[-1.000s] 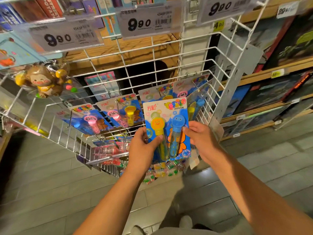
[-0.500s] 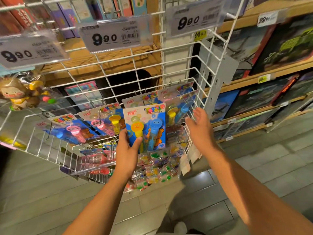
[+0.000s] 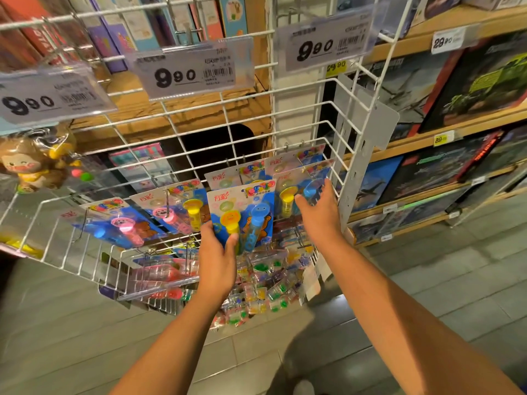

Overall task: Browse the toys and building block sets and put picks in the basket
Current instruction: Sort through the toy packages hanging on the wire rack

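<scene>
- Head view: a person's two bare forearms reach toward a white wire display rack (image 3: 256, 115) hung with toys, above a grey tiled floor (image 3: 427, 280).
- The left hand (image 3: 217, 259) holds a blue blister card of bubble wands (image 3: 242, 212) by its lower edge, thumb curled over the front, fingers behind. The card shows a yellow-topped wand beside a blue-topped one, and stands upright in front of the rack's lower row.
- The right hand (image 3: 320, 216) reaches with fingers spread and fairly straight onto a matching hanging bubble-wand card (image 3: 299, 178) at the rack's right end (fingertips touch its blue wand; it grips nothing firmly that I can make out).
- More such cards with pink and yellow wands (image 3: 171, 212) hang to the left.
- Clear packets of small coloured pieces (image 3: 256, 295) hang below the rack.
- A brown plush monkey in clear wrap (image 3: 31, 163) hangs far left.
- Clear price tags reading 9.90 (image 3: 188, 72) sit above.
- Wooden shelves of dark boxed building sets (image 3: 470, 89) stand at right.
</scene>
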